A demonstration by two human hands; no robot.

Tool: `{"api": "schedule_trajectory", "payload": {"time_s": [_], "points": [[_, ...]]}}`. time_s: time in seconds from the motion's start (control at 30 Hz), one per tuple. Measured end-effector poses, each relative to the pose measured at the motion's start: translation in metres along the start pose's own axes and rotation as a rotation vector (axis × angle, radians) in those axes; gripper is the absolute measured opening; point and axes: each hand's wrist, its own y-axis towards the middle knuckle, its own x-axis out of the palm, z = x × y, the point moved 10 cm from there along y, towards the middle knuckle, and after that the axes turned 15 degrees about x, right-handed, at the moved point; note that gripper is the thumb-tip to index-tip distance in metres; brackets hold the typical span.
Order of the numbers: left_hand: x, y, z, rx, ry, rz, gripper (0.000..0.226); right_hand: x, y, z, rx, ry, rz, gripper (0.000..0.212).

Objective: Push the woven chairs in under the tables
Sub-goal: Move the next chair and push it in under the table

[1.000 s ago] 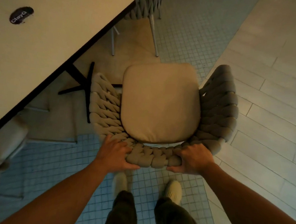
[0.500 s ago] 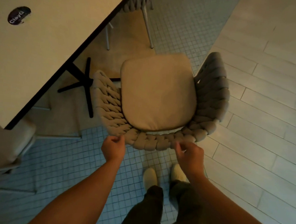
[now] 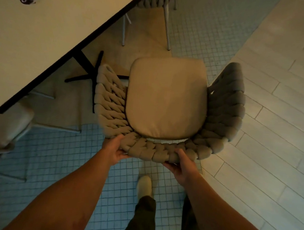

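A woven chair (image 3: 110, 108) with thick braided grey cord and a tan seat cushion (image 3: 166, 101) stands on the floor in front of me, its seat facing away. It sits to the right of the pale table (image 3: 54, 37), outside the table's dark edge. My left hand (image 3: 116, 151) grips the left part of the chair's back rim, thumb on top. On the right part of the same rim my right hand (image 3: 182, 164) holds on, its fingers hidden under the braid.
The table's black cross-shaped foot (image 3: 94, 79) lies beside the chair's left arm. A second woven chair (image 3: 154, 1) stands beyond the table corner, and a padded seat (image 3: 8, 129) sits at the left. My shoe (image 3: 144, 185) is behind the chair. Plank flooring stretches to the right.
One second ago both hands held the back rim from above. Half a second ago they had let go. Now they hold the rim again, lower and from behind.
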Motion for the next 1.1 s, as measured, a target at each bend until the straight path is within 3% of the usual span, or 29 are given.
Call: {"api": "schedule_trajectory", "payload": {"time_s": [0.17, 0.33, 0.47, 0.6, 0.73, 1.0, 1.1], "points": [[-0.001, -0.003, 0.003, 0.037, 0.004, 0.042, 0.036, -0.005, -0.001, -0.007, 0.009, 0.0, 0.036, 0.047], [0.005, -0.023, -0.011, 0.034, -0.061, 0.108, 0.028, -0.011, -0.009, -0.025, -0.005, -0.126, 0.049, 0.036], [0.014, -0.045, -0.034, 0.002, -0.148, 0.165, 0.022, -0.018, -0.013, -0.045, -0.013, -0.209, 0.058, 0.041], [0.023, -0.058, -0.054, -0.029, -0.249, 0.226, 0.026, -0.02, -0.016, -0.069, -0.048, -0.312, 0.076, 0.035], [0.038, -0.07, -0.061, -0.041, -0.338, 0.256, 0.021, -0.012, -0.023, -0.087, -0.043, -0.449, 0.077, 0.015], [0.044, -0.078, -0.067, 0.02, -0.359, 0.403, 0.039, -0.004, -0.032, -0.126, -0.031, -0.625, 0.113, 0.019], [0.014, -0.089, -0.054, 0.137, 0.014, 0.553, 0.074, -0.009, -0.032, -0.141, -0.08, -0.684, 0.187, 0.044]]}}
